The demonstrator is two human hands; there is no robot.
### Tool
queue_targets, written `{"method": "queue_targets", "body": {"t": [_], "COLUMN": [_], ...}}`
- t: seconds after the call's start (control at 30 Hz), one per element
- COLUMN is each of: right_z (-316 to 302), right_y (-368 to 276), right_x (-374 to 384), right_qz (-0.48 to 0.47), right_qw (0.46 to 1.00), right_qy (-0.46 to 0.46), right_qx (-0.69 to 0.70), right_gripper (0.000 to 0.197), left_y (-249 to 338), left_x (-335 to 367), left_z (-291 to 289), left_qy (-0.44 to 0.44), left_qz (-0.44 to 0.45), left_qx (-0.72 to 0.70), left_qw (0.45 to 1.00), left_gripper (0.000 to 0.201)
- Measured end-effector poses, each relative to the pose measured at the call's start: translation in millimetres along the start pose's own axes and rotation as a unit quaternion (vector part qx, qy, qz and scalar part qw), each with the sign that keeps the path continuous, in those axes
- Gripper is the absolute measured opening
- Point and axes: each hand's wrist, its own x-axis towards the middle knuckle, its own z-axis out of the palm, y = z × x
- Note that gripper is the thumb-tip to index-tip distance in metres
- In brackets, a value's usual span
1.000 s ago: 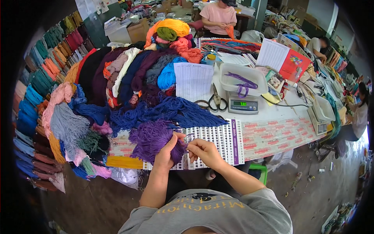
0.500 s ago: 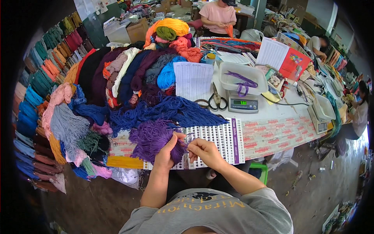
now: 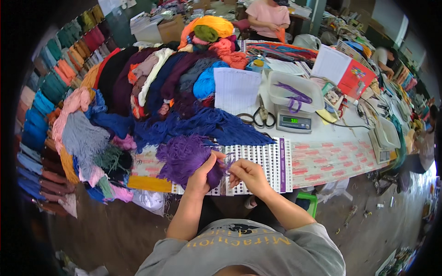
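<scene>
A thick bundle of purple thread [image 3: 182,158] hangs over the near edge of the table, with my left hand [image 3: 201,174] wrapped round its right end. Close beside it, my right hand [image 3: 248,175] pinches at thin purple strands coming off the bundle; the exact strands between the fingertips are too small to make out. Beneath both hands lies a white card with rows of punched holes [image 3: 260,165] and a purple stripe. Just behind the bundle spreads a dark blue hank of thread [image 3: 202,126].
Black-handled scissors [image 3: 263,117] lie beside a digital scale [image 3: 294,123] bearing a clear tub [image 3: 281,99] with purple strands. A printed sheet [image 3: 237,89] leans on piled coloured yarn [image 3: 152,87]. A person in pink [image 3: 267,20] works across the table. Thread hanks hang at left.
The whole view has shifted slightly, moving the table things a little right. My right hand remains by the bundle's end, still pinching, a little farther from the left hand.
</scene>
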Motion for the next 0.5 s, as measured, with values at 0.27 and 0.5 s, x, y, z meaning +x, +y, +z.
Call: {"method": "queue_targets", "body": {"t": [0.27, 0.5], "right_z": [-1.3, -1.5], "right_y": [3.3, 5.3], "right_x": [0.5, 0.1], "right_qz": [0.003, -0.004], "right_qw": [1.000, 1.000], "right_qy": [0.003, 0.005], "right_qx": [0.008, 0.011], "right_gripper": [0.022, 0.022], "left_y": [-1.2, 2.2], "left_x": [2.8, 0.9], "left_z": [-5.1, -1.9], "left_qy": [-0.003, 0.005], "left_qz": [-0.012, -0.020], "left_qx": [-0.028, -0.049], "left_qw": [1.000, 0.999], "left_gripper": [0.027, 0.025]}}
